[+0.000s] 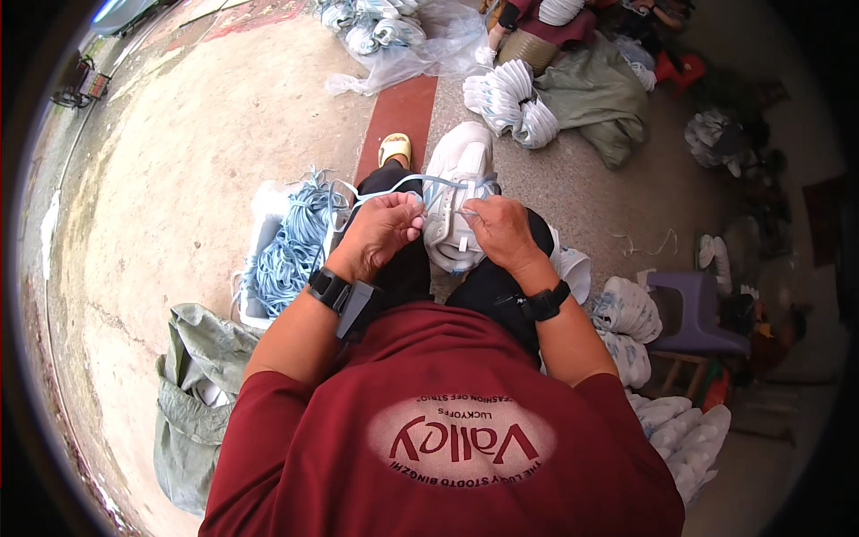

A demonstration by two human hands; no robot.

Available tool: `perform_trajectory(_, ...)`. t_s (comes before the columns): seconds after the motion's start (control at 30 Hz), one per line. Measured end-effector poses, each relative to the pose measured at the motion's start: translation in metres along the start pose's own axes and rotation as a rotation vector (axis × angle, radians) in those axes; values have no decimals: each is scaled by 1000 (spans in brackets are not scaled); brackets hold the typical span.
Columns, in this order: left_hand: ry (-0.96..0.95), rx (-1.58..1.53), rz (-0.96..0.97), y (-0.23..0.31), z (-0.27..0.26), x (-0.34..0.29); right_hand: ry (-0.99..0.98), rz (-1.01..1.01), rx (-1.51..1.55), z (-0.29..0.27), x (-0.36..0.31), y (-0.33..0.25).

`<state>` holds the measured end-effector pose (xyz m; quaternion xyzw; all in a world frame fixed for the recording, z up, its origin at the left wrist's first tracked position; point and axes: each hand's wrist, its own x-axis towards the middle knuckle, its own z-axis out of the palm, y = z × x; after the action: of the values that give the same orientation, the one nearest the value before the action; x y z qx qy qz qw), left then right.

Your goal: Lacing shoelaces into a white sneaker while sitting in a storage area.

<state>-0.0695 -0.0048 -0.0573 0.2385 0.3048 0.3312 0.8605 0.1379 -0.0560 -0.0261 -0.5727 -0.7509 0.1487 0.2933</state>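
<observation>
A stack of white shoe uppers (458,228) with pale blue parts lies over my knees, toe end pointing away. A light blue shoelace (433,180) runs across the top upper, and its loose part loops out to the left. My left hand (386,230) is closed in a pinch just left of the upper, on the lace. On the other side, my right hand (504,231) pinches near the eyelets, with a bit of blue lace at its fingertips. What lies inside the right fingers is mostly hidden.
Left of my leg stands a white basket (261,208) heaped with blue laces (300,240). A green sack (199,376) lies behind it. Bundled uppers (510,103) sit ahead, more (626,309) at my right beside a purple stool (684,309). Another person (573,27) sits at the far side.
</observation>
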Motion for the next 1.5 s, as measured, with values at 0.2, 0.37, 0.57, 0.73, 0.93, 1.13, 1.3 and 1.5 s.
perform_trajectory(0.2, -11, 288, -87, -8, 10, 54, -7, -66, -449, 15, 8, 10)
perform_trajectory(0.37, 79, 313, 170, -4, 14, 85, 25, 28, -504, 22, 10, 18)
perform_trajectory(0.57, 108, 289, 334, -13, 11, 99, 65, 155, -295, 22, 12, 21)
perform_trajectory(0.73, 108, 444, 387, -16, 12, 104, 61, 203, -202, 21, 14, 23)
perform_trajectory(0.93, 220, 1325, 780, -15, 23, 100, 77, 331, -51, 16, 16, 23)
perform_trajectory(1.13, 298, 1082, 518, -10, 24, 101, 196, 341, 408, 15, 23, 23)
perform_trajectory(1.3, 295, 1513, 709, -11, 32, 97, 109, 296, 214, 25, 36, 26)
perform_trajectory(1.5, 7, 1880, 728, -8, 35, 84, 71, 371, -21, 35, 40, 40)
